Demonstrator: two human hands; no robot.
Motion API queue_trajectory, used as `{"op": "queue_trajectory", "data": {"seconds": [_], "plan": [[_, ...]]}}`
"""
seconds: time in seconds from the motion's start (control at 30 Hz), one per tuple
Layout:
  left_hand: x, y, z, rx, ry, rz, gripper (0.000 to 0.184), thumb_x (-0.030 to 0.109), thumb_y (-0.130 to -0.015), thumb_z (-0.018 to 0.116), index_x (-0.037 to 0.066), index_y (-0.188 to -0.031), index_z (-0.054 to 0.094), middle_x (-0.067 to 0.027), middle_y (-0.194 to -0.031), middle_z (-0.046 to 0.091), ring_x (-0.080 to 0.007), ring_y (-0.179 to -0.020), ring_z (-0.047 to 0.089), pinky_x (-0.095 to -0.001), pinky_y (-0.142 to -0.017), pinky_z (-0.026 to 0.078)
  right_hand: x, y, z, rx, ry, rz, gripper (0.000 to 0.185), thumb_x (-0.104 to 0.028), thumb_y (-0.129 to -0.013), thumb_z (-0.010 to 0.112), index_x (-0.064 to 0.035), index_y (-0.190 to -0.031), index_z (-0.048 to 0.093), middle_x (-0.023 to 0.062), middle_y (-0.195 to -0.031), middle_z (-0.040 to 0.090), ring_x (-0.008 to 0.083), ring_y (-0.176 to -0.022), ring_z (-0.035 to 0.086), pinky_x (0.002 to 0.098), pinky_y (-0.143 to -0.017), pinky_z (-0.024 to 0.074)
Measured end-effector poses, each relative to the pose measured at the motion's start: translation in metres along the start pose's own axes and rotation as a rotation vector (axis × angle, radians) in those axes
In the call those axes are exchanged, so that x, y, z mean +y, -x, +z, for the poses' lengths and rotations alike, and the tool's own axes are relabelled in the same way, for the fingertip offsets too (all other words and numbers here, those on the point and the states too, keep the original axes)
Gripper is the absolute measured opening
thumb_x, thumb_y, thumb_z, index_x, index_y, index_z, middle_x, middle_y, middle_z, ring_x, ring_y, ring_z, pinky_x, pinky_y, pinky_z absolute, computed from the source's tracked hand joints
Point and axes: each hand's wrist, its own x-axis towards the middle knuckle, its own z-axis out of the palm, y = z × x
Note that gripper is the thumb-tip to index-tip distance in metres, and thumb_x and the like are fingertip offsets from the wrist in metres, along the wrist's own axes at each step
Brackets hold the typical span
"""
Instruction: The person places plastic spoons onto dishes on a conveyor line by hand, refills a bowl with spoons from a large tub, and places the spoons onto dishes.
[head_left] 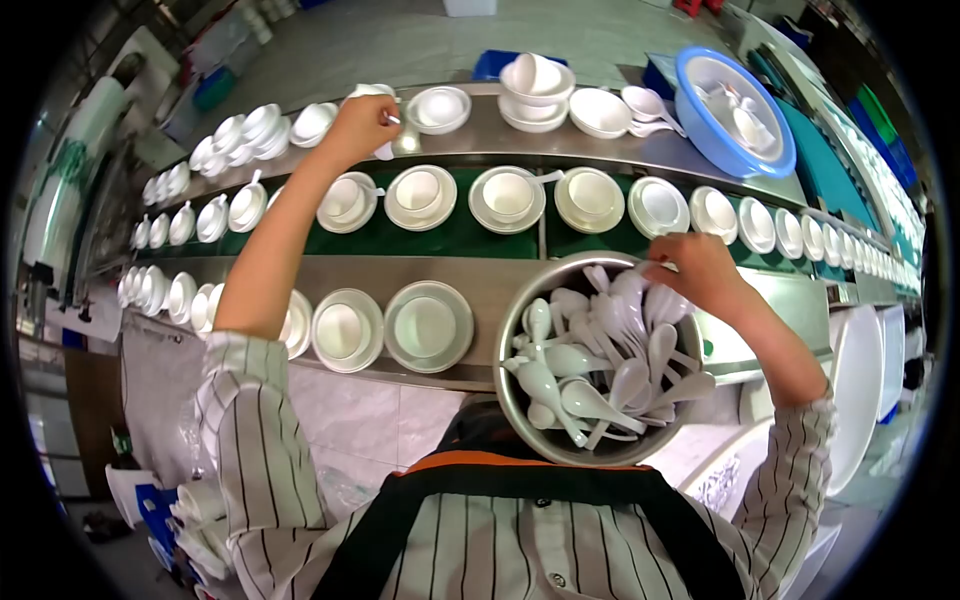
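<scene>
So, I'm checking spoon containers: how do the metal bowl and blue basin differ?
The metal bowl is silvery; the blue basin has a white inside. The metal bowl is nearer the camera; the blue basin is on the far counter. The right hand is at the metal bowl; neither hand is at the blue basin. Both are round and hold white spoons.
</scene>
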Motion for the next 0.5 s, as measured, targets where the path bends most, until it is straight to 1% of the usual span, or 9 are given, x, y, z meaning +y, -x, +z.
{"op": "queue_trajectory", "data": {"seconds": [0.1, 0.2, 0.23, 0.27, 0.37, 0.4, 0.43, 0.47, 0.5], "plan": [[-0.009, -0.003, 0.000, -0.105, -0.188, 0.046, 0.007, 0.004, -0.067, 0.060, 0.002, -0.073, 0.059, -0.0160, -0.074, 0.062, -0.0318, -0.071, 0.060, -0.0388, -0.064, 0.047, -0.012, 0.008, -0.012, 0.039, -0.113, 0.049, 0.016, -0.017, -0.073, 0.069, -0.0049, -0.076, 0.060, 0.0106, -0.079, 0.066, 0.0250, -0.069, 0.064, 0.0354, -0.064, 0.0507], [-0.018, -0.006, 0.000, -0.279, -0.333, 0.077, 0.007, -0.001, -0.067, 0.056, 0.002, -0.073, 0.059, -0.0173, -0.075, 0.062, -0.0341, -0.073, 0.060, -0.0396, -0.066, 0.046, 0.003, -0.006, -0.022, 0.029, -0.985, 0.072, 0.012, -0.012, -0.080, 0.058, -0.0033, -0.073, 0.055, 0.0114, -0.093, 0.067, 0.0151, -0.091, 0.061, 0.0292, -0.082, 0.0473], [-0.020, -0.010, 0.001, -0.351, -0.374, 0.060, 0.009, -0.002, -0.067, 0.055, 0.002, -0.074, 0.060, -0.0176, -0.075, 0.062, -0.0344, -0.072, 0.060, -0.0397, -0.066, 0.047, 0.011, -0.019, -0.027, 0.061, -1.090, 0.064, 0.012, -0.012, -0.082, 0.056, -0.0038, -0.073, 0.055, 0.0100, -0.094, 0.067, 0.0144, -0.096, 0.060, 0.0285, -0.085, 0.0451], [-0.021, -0.012, 0.002, -0.423, -0.416, 0.044, 0.011, -0.002, -0.066, 0.054, 0.002, -0.074, 0.060, -0.0179, -0.076, 0.063, -0.0347, -0.072, 0.060, -0.0399, -0.067, 0.047, 0.015, -0.034, -0.031, 0.122, -1.158, 0.060, 0.015, -0.015, -0.084, 0.055, -0.0034, -0.074, 0.056, 0.0097, -0.091, 0.066, 0.0135, -0.090, 0.060, 0.0283, -0.082, 0.0454], [-0.038, -0.018, 0.019, -0.455, -0.468, 0.146, 0.009, -0.001, -0.066, 0.054, 0.002, -0.072, 0.060, -0.0198, -0.076, 0.062, -0.0358, -0.073, 0.060, -0.0410, -0.065, 0.046, 0.032, -0.089, -0.017, 0.104, -0.911, 0.211, 0.037, -0.037, -0.092, 0.052, -0.0013, -0.093, 0.060, 0.0047, -0.079, 0.061, 0.0106, -0.077, 0.057, 0.0261, -0.072, 0.0468], [-0.038, -0.018, 0.025, -0.470, -0.475, 0.156, 0.007, 0.000, -0.067, 0.054, 0.002, -0.071, 0.059, -0.0209, -0.076, 0.061, -0.0369, -0.073, 0.060, -0.0411, -0.064, 0.046, 0.049, -0.113, 0.000, 0.043, -0.795, 0.108, 0.044, -0.046, -0.088, 0.056, -0.0019, -0.083, 0.061, 0.0015, -0.077, 0.061, 0.0090, -0.070, 0.056, 0.0254, -0.063, 0.0451], [-0.036, -0.017, 0.032, -0.494, -0.584, 0.130, 0.010, 0.001, -0.072, 0.054, 0.002, -0.075, 0.063, -0.0218, -0.079, 0.063, -0.0359, -0.078, 0.063, -0.0425, -0.067, 0.049, 0.050, -0.130, 0.021, 0.044, -0.885, 0.064, 0.042, -0.043, -0.087, 0.059, -0.0012, -0.086, 0.062, 0.0022, -0.078, 0.061, 0.0104, -0.072, 0.057, 0.0284, -0.066, 0.0487], [-0.029, -0.012, 0.033, -0.496, -0.592, 0.131, 0.010, 0.001, -0.073, 0.053, 0.002, -0.074, 0.063, -0.0218, -0.080, 0.063, -0.0362, -0.080, 0.063, -0.0428, -0.069, 0.049, 0.045, -0.145, 0.032, 0.058, -0.715, 0.055, 0.029, -0.031, -0.087, 0.060, -0.0016, -0.090, 0.062, 0.0080, -0.083, 0.065, 0.0188, -0.075, 0.063, 0.0326, -0.068, 0.0520], [-0.039, -0.012, 0.041, -0.510, -0.609, 0.168, 0.011, 0.001, -0.076, 0.052, 0.001, -0.080, 0.062, -0.0222, -0.083, 0.063, -0.0369, -0.082, 0.063, -0.0440, -0.070, 0.049, 0.051, -0.167, 0.049, 0.193, -0.191, -0.181, 0.015, -0.015, -0.084, 0.057, -0.0035, -0.093, 0.061, 0.0148, -0.087, 0.065, 0.0288, -0.076, 0.065, 0.0380, -0.064, 0.0534]]}}
